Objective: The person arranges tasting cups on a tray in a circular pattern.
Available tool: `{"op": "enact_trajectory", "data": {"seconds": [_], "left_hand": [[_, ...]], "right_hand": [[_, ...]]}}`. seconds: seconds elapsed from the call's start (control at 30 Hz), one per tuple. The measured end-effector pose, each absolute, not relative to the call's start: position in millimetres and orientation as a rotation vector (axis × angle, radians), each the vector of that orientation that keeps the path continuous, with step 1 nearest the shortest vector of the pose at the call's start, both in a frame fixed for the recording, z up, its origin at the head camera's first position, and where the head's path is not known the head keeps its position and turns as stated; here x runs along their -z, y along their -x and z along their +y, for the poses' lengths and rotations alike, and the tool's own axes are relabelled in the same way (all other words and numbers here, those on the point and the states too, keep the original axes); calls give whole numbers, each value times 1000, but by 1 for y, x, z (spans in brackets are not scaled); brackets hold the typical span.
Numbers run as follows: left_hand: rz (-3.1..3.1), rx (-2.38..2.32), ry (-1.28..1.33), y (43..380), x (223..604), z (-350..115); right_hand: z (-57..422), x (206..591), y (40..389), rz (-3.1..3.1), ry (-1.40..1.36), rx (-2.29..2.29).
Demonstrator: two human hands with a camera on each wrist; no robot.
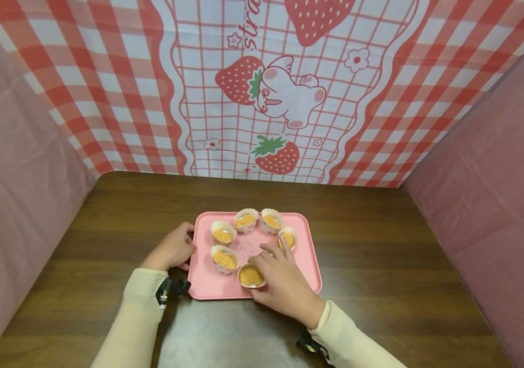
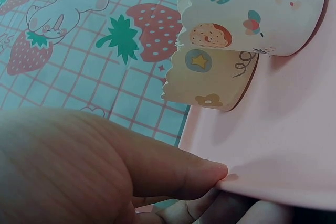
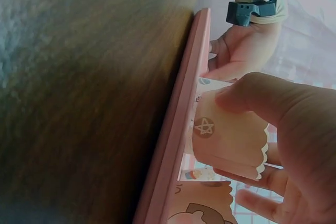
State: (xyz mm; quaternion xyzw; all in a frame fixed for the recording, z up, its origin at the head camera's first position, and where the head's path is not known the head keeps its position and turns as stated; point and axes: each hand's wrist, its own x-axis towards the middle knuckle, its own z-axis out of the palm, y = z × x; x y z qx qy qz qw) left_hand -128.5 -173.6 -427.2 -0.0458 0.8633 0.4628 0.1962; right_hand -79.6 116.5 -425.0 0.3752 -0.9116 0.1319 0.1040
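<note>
A pink tray (image 1: 305, 266) lies on the table, bearing several patterned paper cupcake cups with golden-yellow filling. At its left edge my left hand (image 1: 176, 248) pinches the rim; in the left wrist view the thumb (image 2: 178, 174) lies over the tray edge with fingers underneath. My right hand (image 1: 282, 281) holds the front cupcake (image 1: 250, 276) by its sides. In the right wrist view its thumb presses the near wall of that cup (image 3: 228, 137), and the fingers reach round the far side. Another cupcake (image 1: 288, 238) is partly behind the right fingers.
Two cupcakes stand along the tray's back, one at back left (image 1: 245, 221) and one beside it (image 1: 271, 221). Two more, an upper one (image 1: 223, 233) and a lower one (image 1: 224, 259), are on its left side. Brown wooden table (image 1: 372, 245) surrounds the tray; a strawberry-print cloth (image 1: 262, 102) hangs behind.
</note>
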Motion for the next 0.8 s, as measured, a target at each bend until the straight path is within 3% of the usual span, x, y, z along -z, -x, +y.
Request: {"op": "enact_trajectory", "data": {"seconds": [0.8], "left_hand": [[2428,-1283,137,131,431,-174]], "right_hand": [[115,424,82,-2693,-1088,-301]]}}
